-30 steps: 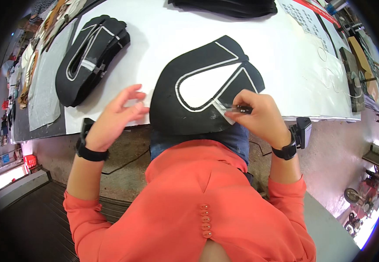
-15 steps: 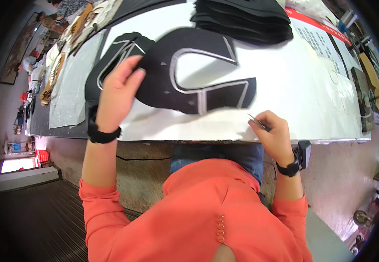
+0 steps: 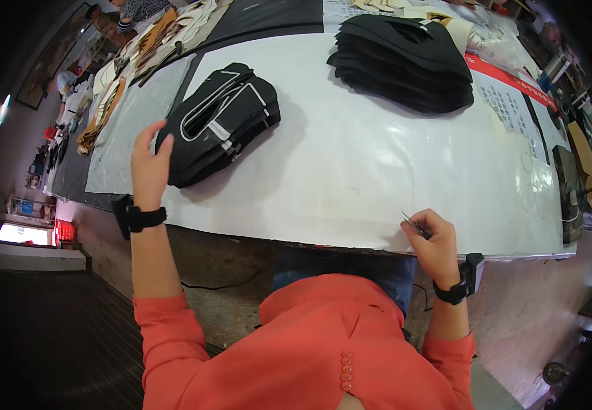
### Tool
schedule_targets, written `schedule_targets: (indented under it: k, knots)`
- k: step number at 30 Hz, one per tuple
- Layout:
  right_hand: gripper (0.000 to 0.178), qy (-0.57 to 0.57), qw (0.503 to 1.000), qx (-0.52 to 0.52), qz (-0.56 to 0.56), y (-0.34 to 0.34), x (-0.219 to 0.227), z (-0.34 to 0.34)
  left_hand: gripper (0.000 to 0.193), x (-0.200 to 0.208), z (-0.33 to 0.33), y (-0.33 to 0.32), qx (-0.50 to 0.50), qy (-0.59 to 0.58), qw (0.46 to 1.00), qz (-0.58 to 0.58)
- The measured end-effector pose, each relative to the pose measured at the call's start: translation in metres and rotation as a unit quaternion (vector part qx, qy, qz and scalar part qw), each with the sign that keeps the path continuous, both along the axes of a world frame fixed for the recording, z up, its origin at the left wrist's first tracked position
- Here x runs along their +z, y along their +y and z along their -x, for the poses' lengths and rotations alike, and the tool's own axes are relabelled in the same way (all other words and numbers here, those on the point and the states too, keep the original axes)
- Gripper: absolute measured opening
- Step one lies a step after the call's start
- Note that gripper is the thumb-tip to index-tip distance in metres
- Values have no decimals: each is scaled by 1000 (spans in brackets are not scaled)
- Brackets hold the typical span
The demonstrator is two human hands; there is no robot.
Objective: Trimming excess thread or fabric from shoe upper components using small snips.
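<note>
Left grip (image 3: 149,171): thumb and fingers spread apart, nothing seen held. Thumb and fingertips are right at the near-left edge of a stack of black U-shaped cut pieces with white-lined edges (image 3: 217,141); can't tell if they press on it or just meet it in view. Stack lies on the white-covered counter (image 3: 350,181), directly right of the left grip, white strip across its upper piece. Grey translucent sheet (image 3: 129,130) to the left of and beyond that grip.

Right grip (image 3: 436,242): closed, thumb and fingers pinched on a small pointed metal tool (image 3: 420,231), tip sticking out up-left; exact type too small to tell. Tool is over the counter's near edge, well apart from both stacks. Straight beyond the right grip, a taller pile of plain black cut pieces (image 3: 405,78). Farther beyond, to its right, red-banded printed sheet (image 3: 514,109). Black strap on each wrist.
</note>
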State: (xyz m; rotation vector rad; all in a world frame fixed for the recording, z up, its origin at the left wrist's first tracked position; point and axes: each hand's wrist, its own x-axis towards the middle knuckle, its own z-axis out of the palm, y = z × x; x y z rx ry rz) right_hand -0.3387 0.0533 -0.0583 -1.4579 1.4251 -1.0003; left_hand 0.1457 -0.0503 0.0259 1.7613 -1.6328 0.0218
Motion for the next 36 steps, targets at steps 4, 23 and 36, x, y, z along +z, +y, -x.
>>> schedule_targets:
  k: [4,23,36]
  knots:
    - [13,-6,1000,-17,-11,-1,-2,1,26,6,57,-18,-101,0,995,20]
    - [9,-72,997,-14,9,5,-10,3,12,-15,282,-99,-333,-119,930,96]
    - [9,-91,996,11,-21,4,0,8,23,-17,378,-178,-260,-212,933,130]
